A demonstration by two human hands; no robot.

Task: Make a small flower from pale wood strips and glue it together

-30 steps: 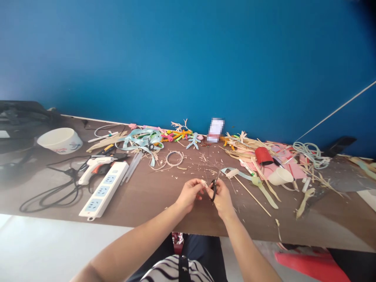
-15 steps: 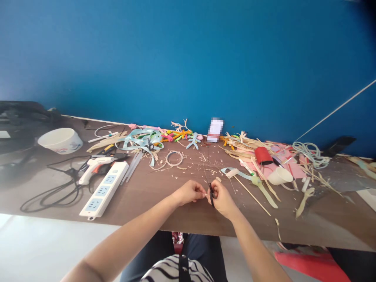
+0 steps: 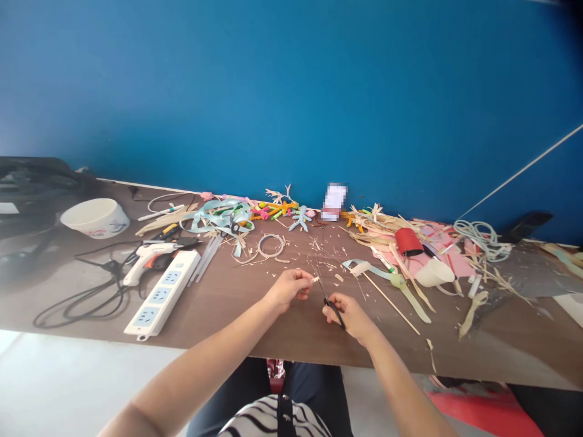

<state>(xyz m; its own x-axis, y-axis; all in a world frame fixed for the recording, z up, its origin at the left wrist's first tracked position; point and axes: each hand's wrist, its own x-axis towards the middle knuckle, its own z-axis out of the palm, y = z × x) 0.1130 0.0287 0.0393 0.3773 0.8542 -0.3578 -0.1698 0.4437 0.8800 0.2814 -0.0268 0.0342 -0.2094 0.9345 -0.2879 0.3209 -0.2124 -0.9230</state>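
Note:
Near the middle of the brown table, my left hand (image 3: 291,289) pinches a small pale scrap (image 3: 315,280) between thumb and fingertips. My right hand (image 3: 348,312) grips a pair of scissors (image 3: 334,311) by the dark handles. The thin blades point up and away, their tips beside the scrap; I cannot tell whether they touch it. Beyond both hands, pale clippings (image 3: 325,252) are scattered over the table top. A roll of narrow tape (image 3: 270,246) lies ahead of my left hand. Right of the scissors rests a thin stick (image 3: 394,303).
At left are a white power strip (image 3: 160,295), a glue gun (image 3: 146,260) and a white paper bowl (image 3: 95,218). Pale blue ribbon (image 3: 214,215) is heaped at the back. To the right lie a red cup-like piece (image 3: 409,241), a white cup (image 3: 435,273) and coiled cord (image 3: 483,240).
My right hand has drawn back slightly right and toward me, the scissors now pointing up-left. My left hand has moved a little away from me and left, apart from the right.

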